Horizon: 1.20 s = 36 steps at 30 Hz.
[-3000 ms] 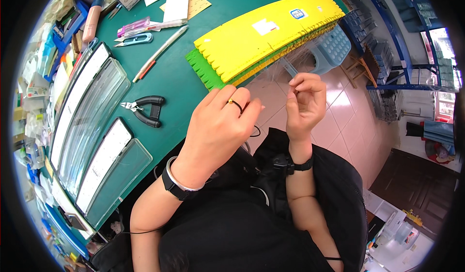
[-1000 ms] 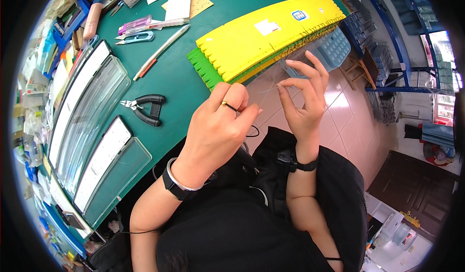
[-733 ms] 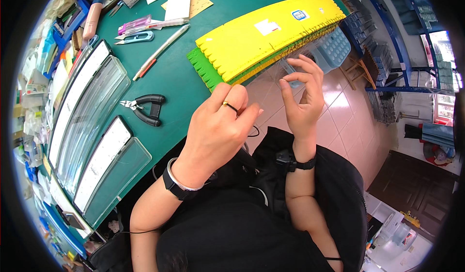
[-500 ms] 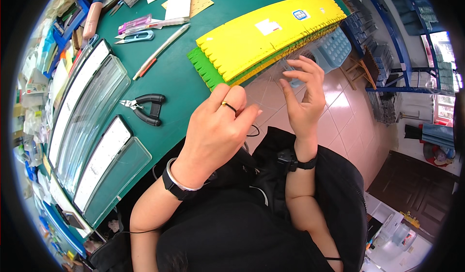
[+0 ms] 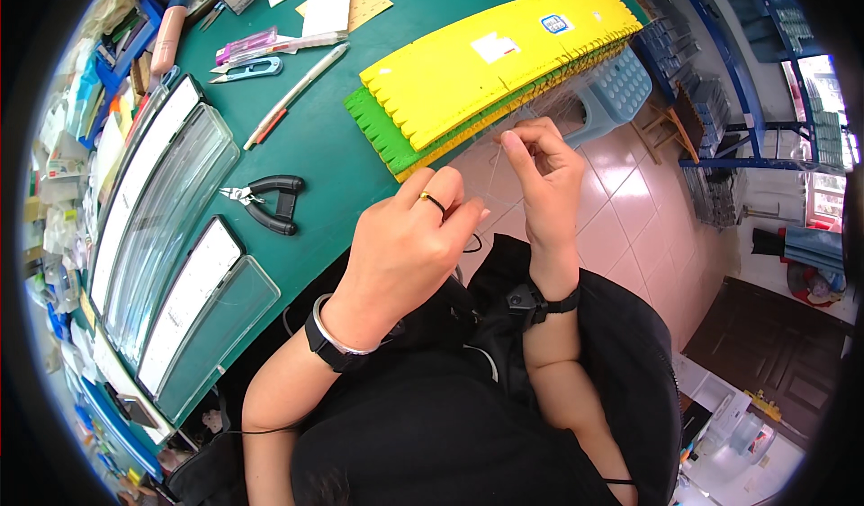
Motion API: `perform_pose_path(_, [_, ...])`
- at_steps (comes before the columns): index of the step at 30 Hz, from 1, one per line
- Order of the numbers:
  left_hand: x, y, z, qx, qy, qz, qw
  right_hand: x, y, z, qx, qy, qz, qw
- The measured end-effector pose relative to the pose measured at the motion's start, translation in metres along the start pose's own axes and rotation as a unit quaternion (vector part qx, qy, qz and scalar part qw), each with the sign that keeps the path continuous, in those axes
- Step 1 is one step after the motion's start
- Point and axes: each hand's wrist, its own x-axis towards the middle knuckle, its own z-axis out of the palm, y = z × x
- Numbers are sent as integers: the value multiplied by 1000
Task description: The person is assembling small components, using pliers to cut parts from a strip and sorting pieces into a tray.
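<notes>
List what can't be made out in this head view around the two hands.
- What the left hand pinches: hidden behind its own knuckles.
- A thin clear thread near the right hand: too fine to trace; its ends are lost against the floor tiles.
- Whether the right fingers actually grip it: too small to tell.
- Items on the table's far left: smeared by the fisheye rim.

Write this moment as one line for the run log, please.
left hand: closed, ring on | right hand: pinching thin thread, unclear | pliers: on mat, untouched | yellow board: on mat
</notes>
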Motion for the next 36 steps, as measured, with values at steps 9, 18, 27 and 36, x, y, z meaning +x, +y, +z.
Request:
perform_pose_path(9, [8,5,-4,-37,-4,-51,998,0,0,-7,63,10,11,998])
perform_pose_path(18, [12,2,-6,-27,27,-49,998,3,3,-1,-30,45,10,998])
perform_pose_path(27, [14,4,4,-100,6,-56,993,5,6,0,28,44,26,998])
perform_pose_path(36, [9,5,8,-120,-34,-86,988,1,11,0,-29,35,14,999])
